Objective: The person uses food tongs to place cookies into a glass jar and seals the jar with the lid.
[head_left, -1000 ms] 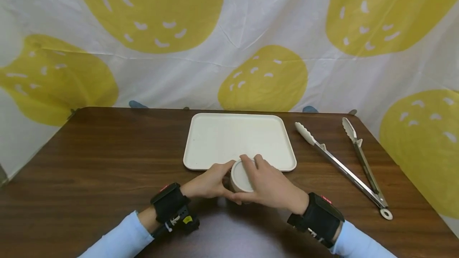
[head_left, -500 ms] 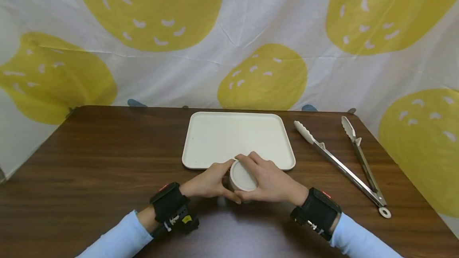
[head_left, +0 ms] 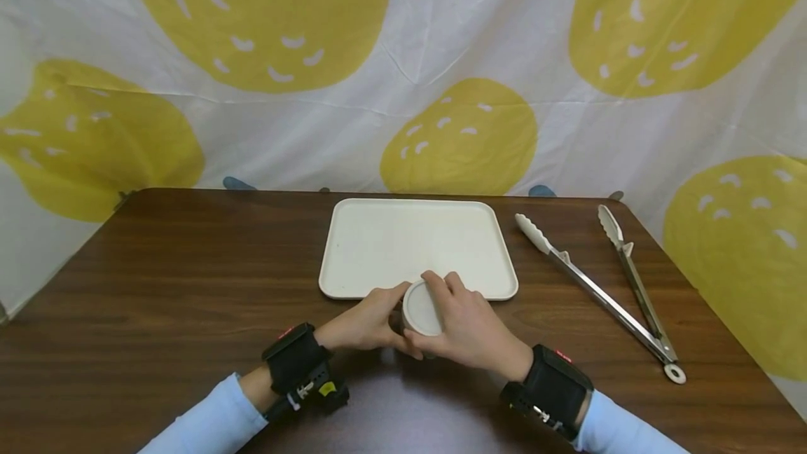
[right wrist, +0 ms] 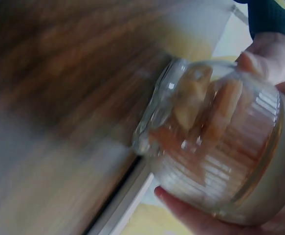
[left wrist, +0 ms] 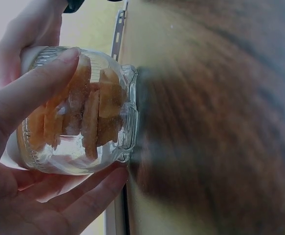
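Note:
A clear glass jar with several orange-brown pieces inside is between my two hands, in front of the tray. Its round white lid faces up in the head view. My left hand grips the jar's body, thumb on one side and fingers on the other, as the left wrist view shows. From the right, my right hand holds the lid by its rim, with the thumb on the near side and fingers on the far side. The jar's base is at the tabletop; the hands cover its lower part in the head view.
A white rectangular tray lies just beyond the jar on the dark wooden table. Metal tongs with pale scalloped tips lie spread at the right. A lemon-patterned cloth hangs behind the table.
My right hand turned on the lid one way, then back to about its earlier angle, its fingers shifting along the rim. The left hand and the jar stayed nearly in place.

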Demonstrator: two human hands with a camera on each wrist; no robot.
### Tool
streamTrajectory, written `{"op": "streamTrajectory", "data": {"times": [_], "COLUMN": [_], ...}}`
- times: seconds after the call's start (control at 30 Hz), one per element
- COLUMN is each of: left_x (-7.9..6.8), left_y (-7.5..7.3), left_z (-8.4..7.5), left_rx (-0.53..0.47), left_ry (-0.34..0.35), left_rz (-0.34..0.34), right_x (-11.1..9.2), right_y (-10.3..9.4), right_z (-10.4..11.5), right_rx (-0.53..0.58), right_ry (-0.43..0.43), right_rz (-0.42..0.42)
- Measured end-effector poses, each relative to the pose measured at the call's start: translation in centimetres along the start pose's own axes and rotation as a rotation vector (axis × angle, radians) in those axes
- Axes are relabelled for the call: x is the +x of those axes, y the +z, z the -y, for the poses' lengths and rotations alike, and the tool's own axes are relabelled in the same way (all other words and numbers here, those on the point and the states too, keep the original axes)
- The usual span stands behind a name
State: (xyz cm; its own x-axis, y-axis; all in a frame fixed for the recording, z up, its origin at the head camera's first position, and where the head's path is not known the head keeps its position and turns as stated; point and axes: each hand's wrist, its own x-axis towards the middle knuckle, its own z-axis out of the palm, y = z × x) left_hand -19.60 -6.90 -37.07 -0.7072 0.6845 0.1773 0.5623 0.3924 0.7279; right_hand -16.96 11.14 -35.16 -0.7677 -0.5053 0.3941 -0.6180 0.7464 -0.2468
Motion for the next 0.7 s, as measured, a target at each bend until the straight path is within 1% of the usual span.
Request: {"op": "streamTrajectory", "data": {"times": [0.23,0.3,0.33,0.4,0.47,0.6,0.63,0.7], "left_x": [0.0,0.0,0.1,0.1,0.2,0.2,0.2,0.2], "left_y": [0.0,-0.1,-0.1,-0.1,-0.1,-0.1,0.0,-0.1], "left_z": [0.0,0.0,0.0,0.0,0.0,-0.1,-0.1,-0.1], "left_rx": [-0.022,-0.024,-0.023,-0.022,-0.017,-0.015,-0.015,-0.018], "left_ry": [-0.011,-0.009,-0.008,-0.005,-0.003,0.000,0.002,0.009], "left_rz": [-0.003,0.004,0.009,0.017,0.026,0.028,0.027,0.025], "right_x": [-0.1,-0.1,-0.1,-0.1,-0.1,0.3,0.5,0.7], "right_y": [0.9,0.9,0.8,0.5,-0.2,-1.4,-1.6,-1.6], "right_z": [0.7,0.8,0.8,0.6,0.0,-1.8,-2.3,-3.0], "right_rx": [-0.048,-0.058,-0.059,-0.040,0.011,0.171,0.204,0.255], "right_ry": [0.058,0.065,0.071,0.065,0.037,-0.062,-0.087,-0.127], "right_rz": [-0.125,-0.138,-0.127,-0.076,0.008,0.199,0.235,0.281]}}
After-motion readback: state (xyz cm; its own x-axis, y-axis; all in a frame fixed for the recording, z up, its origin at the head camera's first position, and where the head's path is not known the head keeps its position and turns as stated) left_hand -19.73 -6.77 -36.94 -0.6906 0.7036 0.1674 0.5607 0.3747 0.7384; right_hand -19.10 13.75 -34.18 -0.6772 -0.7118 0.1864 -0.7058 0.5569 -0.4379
